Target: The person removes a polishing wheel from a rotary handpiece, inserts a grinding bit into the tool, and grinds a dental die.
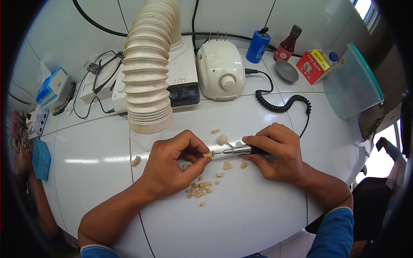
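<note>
My left hand [174, 163] pinches a small yellowish tooth-like piece [208, 155] between thumb and fingertips. My right hand [277, 152] is wrapped round a silver and black rotary handpiece [241, 149], held nearly level and pointing left. Its thin bit, with a green tip [213, 152], meets the piece. Below my left hand lies a cluster of small beige pieces [199, 190] on the white tiled table [232, 223]. More loose pieces [227, 164] are scattered between my hands. A pale round head on a thin shank [222, 139] lies just behind the handpiece.
A ribbed suction hose [148, 73] hangs at the back left, beside a white control unit [220, 71] with a coiled black cable [279, 106]. Behind stand a blue can [258, 46], a brown bottle [287, 45], a grey dish [286, 71] and a clear bin [352, 86]. A person sits far left.
</note>
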A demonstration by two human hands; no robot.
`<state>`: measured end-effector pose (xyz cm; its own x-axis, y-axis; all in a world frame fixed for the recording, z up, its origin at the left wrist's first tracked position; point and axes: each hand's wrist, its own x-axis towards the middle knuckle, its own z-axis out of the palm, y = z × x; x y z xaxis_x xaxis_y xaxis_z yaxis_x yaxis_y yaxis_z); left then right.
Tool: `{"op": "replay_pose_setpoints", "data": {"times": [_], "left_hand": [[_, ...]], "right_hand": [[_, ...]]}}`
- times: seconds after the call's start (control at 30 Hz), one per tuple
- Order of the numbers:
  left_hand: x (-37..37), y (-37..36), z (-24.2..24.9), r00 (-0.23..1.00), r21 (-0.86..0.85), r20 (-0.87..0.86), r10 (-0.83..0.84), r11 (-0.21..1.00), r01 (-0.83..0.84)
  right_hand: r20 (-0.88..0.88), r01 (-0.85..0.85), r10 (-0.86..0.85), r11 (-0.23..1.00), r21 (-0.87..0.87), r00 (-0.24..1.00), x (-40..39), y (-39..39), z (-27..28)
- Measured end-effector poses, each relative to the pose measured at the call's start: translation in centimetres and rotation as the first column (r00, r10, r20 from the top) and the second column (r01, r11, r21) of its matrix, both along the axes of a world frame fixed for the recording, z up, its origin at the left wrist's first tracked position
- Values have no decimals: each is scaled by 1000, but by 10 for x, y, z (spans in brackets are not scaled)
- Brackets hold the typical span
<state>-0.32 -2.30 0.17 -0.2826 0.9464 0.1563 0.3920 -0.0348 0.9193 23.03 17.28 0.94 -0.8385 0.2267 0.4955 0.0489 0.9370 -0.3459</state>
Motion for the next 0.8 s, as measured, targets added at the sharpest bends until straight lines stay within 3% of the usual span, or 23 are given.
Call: {"op": "replay_pose_setpoints", "data": {"times": [0.8], "left_hand": [[0, -2, 2, 999, -23, 15, -44, 999, 44]], "right_hand": [[11, -3, 3, 999, 39, 1000, -1, 0, 2]]}}
